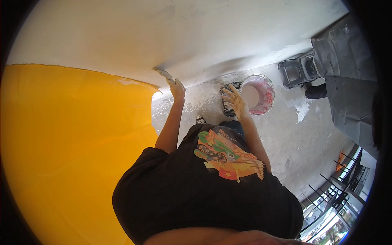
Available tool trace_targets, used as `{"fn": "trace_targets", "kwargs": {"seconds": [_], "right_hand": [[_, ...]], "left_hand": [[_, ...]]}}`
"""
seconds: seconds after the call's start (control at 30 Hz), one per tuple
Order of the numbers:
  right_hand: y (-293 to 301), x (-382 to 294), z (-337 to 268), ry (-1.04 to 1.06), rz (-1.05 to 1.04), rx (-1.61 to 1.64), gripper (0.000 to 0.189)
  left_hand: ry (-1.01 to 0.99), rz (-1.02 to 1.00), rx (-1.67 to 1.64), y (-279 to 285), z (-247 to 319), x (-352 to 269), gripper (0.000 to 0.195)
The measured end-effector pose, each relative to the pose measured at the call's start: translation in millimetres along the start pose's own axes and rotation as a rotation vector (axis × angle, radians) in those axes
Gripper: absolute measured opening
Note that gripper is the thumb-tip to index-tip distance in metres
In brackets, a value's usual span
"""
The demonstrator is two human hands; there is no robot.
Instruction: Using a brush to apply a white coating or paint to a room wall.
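Observation:
My left hand (176, 88) is closed round a flat plastering trowel (163, 73), whose far end touches or nearly touches the pale wall (183, 36) close to its corner with the yellow wall (76, 122). White residue coats the tool. My right hand (235, 101) is spread and holds nothing, with pale residue on its fingers. From this camera it overlaps a black, white-spattered stool or crate top (227, 88). Beside that is a round bucket (267, 95) with pink and white stained walls and a pale mix inside.
Grey floor (284, 134) carries white splashes. A grey plastic stool (289, 73) stands near the wall at the right, next to a large grey sheet (346, 73) hanging over something. Black metal racks (337, 193) are at the lower right. My sneaker (200, 119) shows below.

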State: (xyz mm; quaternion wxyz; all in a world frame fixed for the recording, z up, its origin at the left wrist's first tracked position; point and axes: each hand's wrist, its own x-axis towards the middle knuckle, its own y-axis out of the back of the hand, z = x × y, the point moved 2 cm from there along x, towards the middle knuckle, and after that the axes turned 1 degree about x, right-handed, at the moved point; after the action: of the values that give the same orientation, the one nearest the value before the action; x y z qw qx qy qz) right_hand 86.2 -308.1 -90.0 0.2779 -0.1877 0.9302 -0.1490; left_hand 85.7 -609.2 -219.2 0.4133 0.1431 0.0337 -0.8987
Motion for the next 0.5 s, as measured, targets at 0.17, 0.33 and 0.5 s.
{"fn": "trace_targets", "kwargs": {"seconds": [0.17,0.33,0.5], "right_hand": [[6,-5,-5,0.113,-0.008,-0.011,0.063],[27,4,12,0.216,-0.063,-0.052,0.059],[62,-1,7,0.340,-0.043,-0.202,0.062]], "left_hand": [[0.033,-0.070,0.054,-14,-13,-5,0.067],[-0.046,-0.051,0.107,-36,-58,11,0.064],[0.029,-0.071,0.038,-68,-89,33,0.062]]}}
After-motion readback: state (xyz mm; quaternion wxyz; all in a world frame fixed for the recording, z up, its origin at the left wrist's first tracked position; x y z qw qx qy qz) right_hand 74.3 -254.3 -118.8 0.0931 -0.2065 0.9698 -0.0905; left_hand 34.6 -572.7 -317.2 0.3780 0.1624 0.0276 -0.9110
